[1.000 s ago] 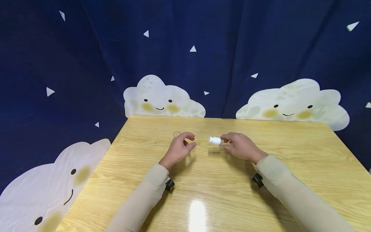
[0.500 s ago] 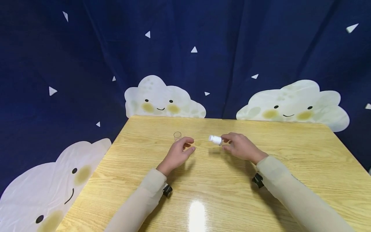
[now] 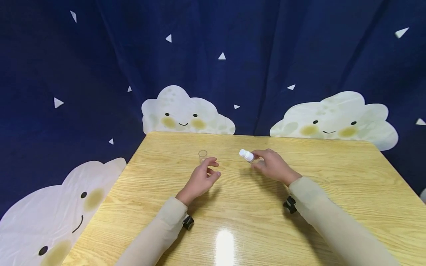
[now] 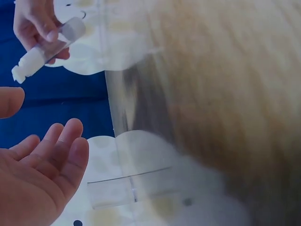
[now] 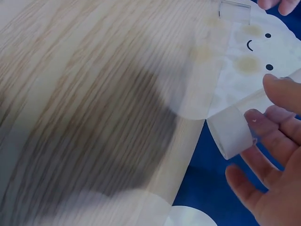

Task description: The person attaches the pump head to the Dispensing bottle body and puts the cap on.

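My right hand [image 3: 274, 166] grips a small clear spray bottle [image 3: 246, 155] with a white pump head. It is held above the table, tilted, its white top pointing up and to the left. In the left wrist view the bottle's nozzle [image 4: 21, 71] points down and left, and the fingers wrap the clear body. The bottle's frosted base [image 5: 230, 132] shows in the right wrist view. My left hand [image 3: 199, 181] holds nothing, fingers relaxed and gently bent. Just beyond it stands a clear cylindrical cap [image 3: 202, 154] on the table, its lower part overlapped by the fingers.
The wooden table [image 3: 233, 207] reaches back to a dark blue curtain [image 3: 253, 66] printed with white clouds and triangles. Both wrists carry small black cameras, the left camera [image 3: 188, 222] and the right camera [image 3: 290, 205], close over the tabletop.
My left hand has drawn back a little to the left and toward me, uncovering more of the clear cap. My right hand has tipped the bottle's white top slightly upward.
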A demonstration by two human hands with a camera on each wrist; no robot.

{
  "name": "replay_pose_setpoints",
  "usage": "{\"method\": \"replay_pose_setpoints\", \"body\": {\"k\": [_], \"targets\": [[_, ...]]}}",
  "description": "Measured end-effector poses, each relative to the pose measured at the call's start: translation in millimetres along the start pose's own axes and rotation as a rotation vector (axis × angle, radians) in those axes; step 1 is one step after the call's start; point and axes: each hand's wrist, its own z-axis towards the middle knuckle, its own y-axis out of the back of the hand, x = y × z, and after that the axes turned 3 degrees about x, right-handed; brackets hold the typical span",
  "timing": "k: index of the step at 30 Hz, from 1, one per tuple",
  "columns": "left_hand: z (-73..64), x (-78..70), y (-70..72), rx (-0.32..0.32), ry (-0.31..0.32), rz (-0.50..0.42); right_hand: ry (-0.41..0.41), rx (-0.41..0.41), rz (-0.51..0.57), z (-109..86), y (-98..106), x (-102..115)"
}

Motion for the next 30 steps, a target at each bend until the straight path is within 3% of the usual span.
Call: {"method": "replay_pose_setpoints", "body": {"k": [10, 15, 23, 30], "targets": [[-2.3, 0.6, 2.4, 0.008, 0.024, -0.004, -0.066, -0.031, 0.129, 14.7, -9.7, 2.2], [-2.5, -2.3, 4.4, 0.000, 0.041, -0.027, -0.151, -0.030, 0.188, 20.5, -14.1, -4.3], [-0.9, 0.7, 9.3, -0.056, 0.083, -0.054, -0.246, -0.043, 0.296, 35.6, -16.1, -9.8], [6.8, -3.3, 9.2, -0.075, 0.086, -0.078, -0.285, -0.040, 0.315, 46.3, -28.3, -16.3]]}}
